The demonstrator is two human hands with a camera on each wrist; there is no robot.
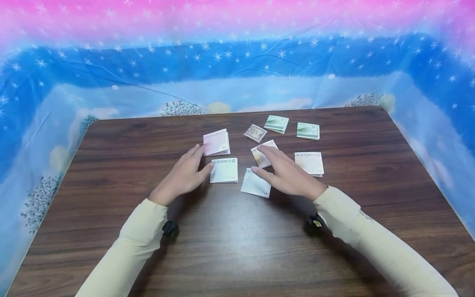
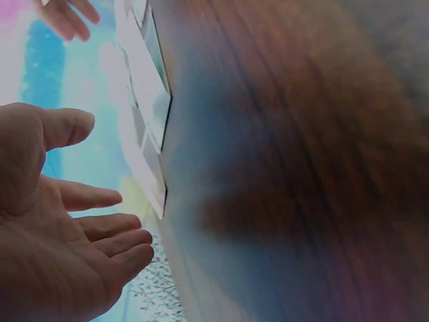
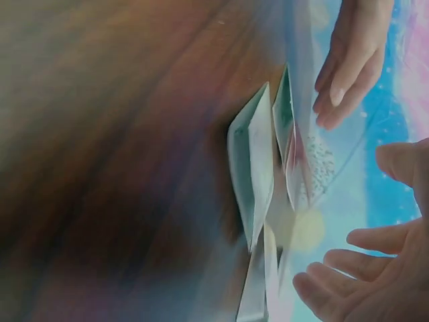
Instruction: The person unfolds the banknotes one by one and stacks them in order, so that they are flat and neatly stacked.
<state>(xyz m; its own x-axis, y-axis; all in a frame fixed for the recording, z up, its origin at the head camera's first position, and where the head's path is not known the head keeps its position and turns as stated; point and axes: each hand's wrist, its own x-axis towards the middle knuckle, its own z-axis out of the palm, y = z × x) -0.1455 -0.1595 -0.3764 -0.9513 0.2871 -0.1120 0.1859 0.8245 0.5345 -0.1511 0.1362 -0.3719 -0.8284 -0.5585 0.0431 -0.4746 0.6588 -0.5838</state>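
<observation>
Folded paper notes that look like banknotes lie on the brown wooden table. My left hand (image 1: 182, 175) has its fingers extended at the left edge of a pinkish folded note (image 1: 216, 143). Its thumb tip overlaps the edge of a pale green folded note (image 1: 224, 171) in the head view. My right hand (image 1: 291, 171), fingers spread, hovers over a yellowish folded note (image 1: 263, 160) and partly hides it. Under its thumb lies a whitish folded note (image 1: 255, 186). Both wrist views show bare palms, the left hand (image 2: 74, 235) and the right hand (image 3: 382, 261) holding nothing.
Farther back lie a small brown folded note (image 1: 255, 133) and two green folded notes (image 1: 276, 123), the second green note (image 1: 308, 130) more to the right. A pale pink note (image 1: 309, 163) sits beyond my right hand. A patterned cloth (image 1: 237, 62) surrounds the table (image 1: 230, 247).
</observation>
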